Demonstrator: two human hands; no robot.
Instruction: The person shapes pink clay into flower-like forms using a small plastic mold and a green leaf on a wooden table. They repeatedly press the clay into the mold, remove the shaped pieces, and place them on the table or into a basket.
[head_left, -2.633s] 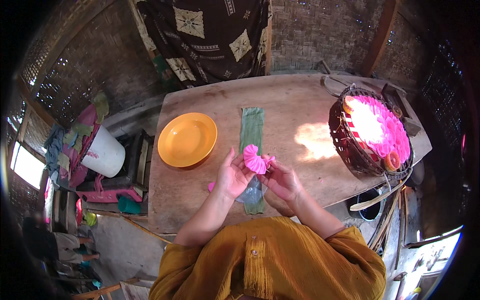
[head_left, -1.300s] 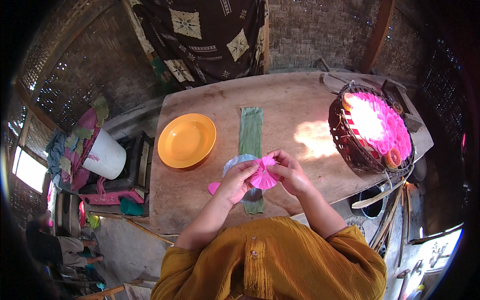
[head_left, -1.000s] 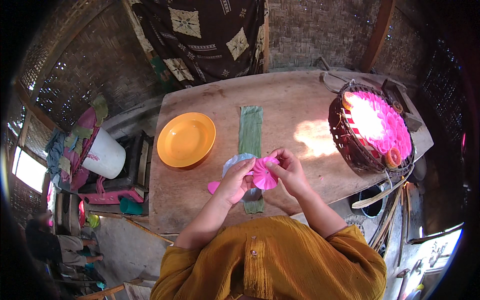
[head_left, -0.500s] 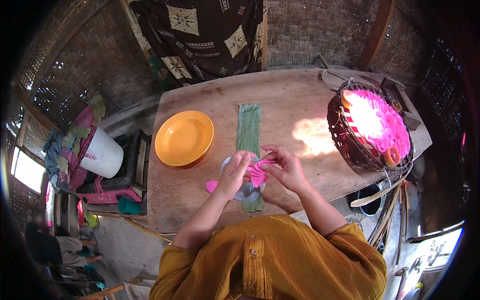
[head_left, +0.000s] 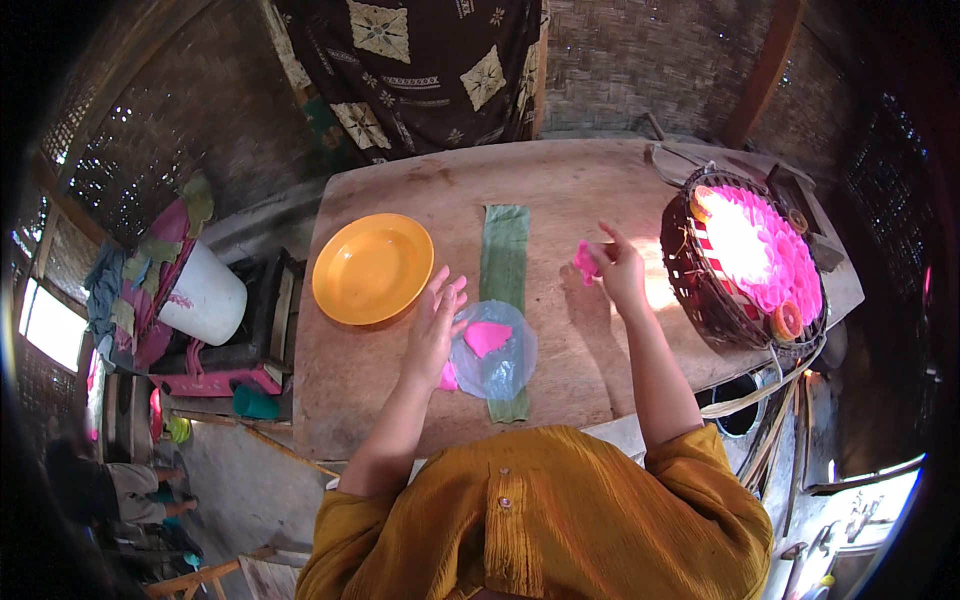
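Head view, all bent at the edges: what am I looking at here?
There is no robot here: these are someone's bare left hand and right hand, seen by a fisheye camera worn on that person's head, looking down; its lens bends straight edges. The right hand pinches a crinkled pink piece; the left hand is open. On the wooden table, translucent plastic bearing a flat pink piece lies over a green strip. An orange dish sits to the left, and a dark woven basket heaped with pink pieces stands at the right.

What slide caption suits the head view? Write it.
Right hand holds a pink piece over a wooden table; left hand open near translucent plastic.
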